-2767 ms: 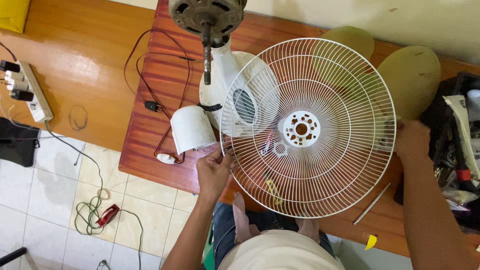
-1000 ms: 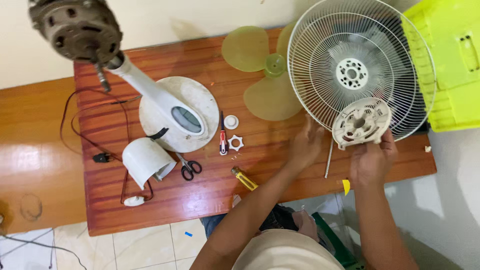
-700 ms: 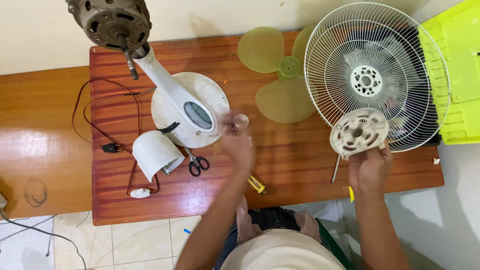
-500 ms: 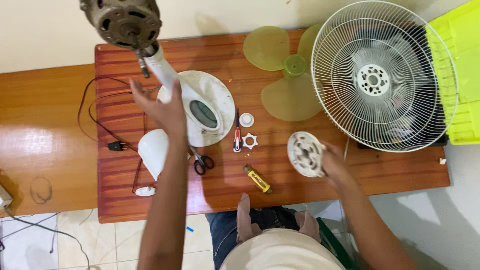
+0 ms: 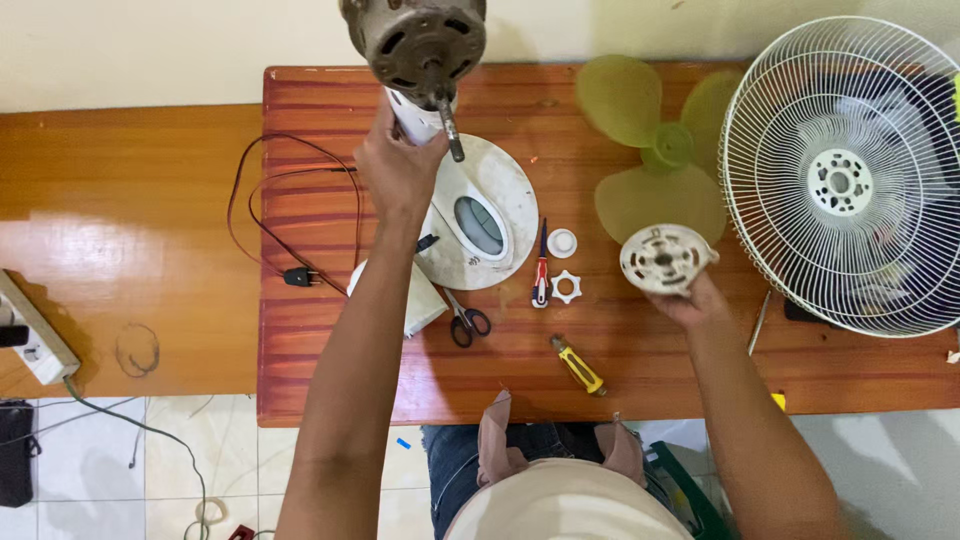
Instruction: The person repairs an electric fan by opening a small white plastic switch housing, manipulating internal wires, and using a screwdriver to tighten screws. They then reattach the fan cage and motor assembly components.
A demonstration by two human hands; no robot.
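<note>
My left hand (image 5: 398, 168) grips the white neck of a stand fan just below its bare grey motor (image 5: 414, 38), whose steel shaft points toward me. The fan's round white base (image 5: 478, 222) rests on the red-brown wooden table (image 5: 330, 370). My right hand (image 5: 692, 300) holds a round white plastic disc with holes (image 5: 660, 258) above the table. A pale green fan blade (image 5: 655, 160) lies just beyond the disc.
A white wire fan guard (image 5: 850, 180) lies at the table's right end. Scissors (image 5: 465, 320), a red screwdriver (image 5: 540, 270), a yellow screwdriver (image 5: 578, 366), a white cap (image 5: 562, 243) and a white ring nut (image 5: 566, 287) lie mid-table. A black cord with plug (image 5: 297, 275) trails left; a power strip (image 5: 35, 335) sits on the floor.
My left hand rose from beside the fan neck and took hold of it under the motor. My right hand carried the white disc slightly right and up. The view shifted right.
</note>
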